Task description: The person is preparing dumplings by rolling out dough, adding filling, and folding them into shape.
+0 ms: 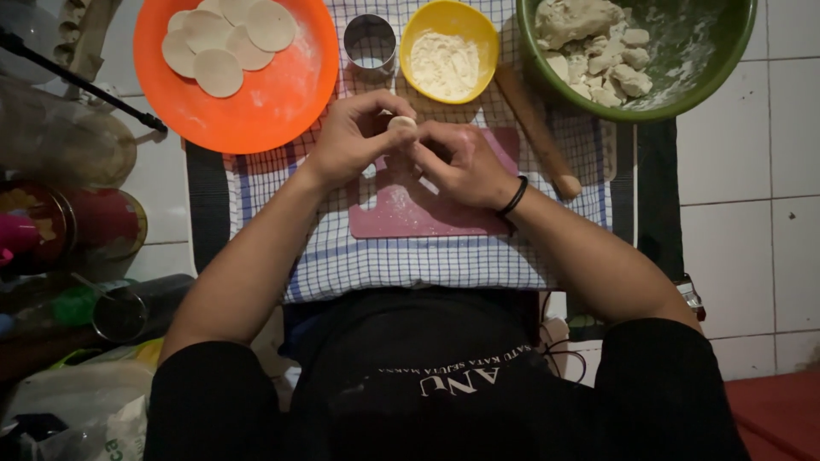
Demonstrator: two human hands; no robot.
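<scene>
While only the head view is supplied, it shows the whole work area from above. At upper centre of the frame, the left hand [354, 137] and the right hand [461, 162] meet over a pink cutting board [410, 213], which lies on a blue-and-white checked cloth [384, 260]. Both hands are closed around a small dough ball [401, 123]: the left thumb and fingers pinch it from the left, and the right fingertips press it from the right. The ball is held just above the board, not resting on it. A black band [513, 196] sits on the right wrist.

In the upper left of the frame, an orange plate [273, 102] carries several flat dough discs [224, 38]. Beside it, at upper centre, stand a metal ring cutter [370, 43] and a yellow bowl of flour [448, 49]. A wooden rolling pin [536, 128] lies diagonally to the right of the hands, its end near the right wrist. In the upper right, a green bowl [683, 77] holds the bulk dough and torn pieces [598, 47]. Cups and containers stand along the left edge; their contents cannot be made out.

Judged from this layout, the step in hand is shaping one portion into a ball. The next move would call for a free board surface, and a reach by the right hand to the rolling pin.
</scene>
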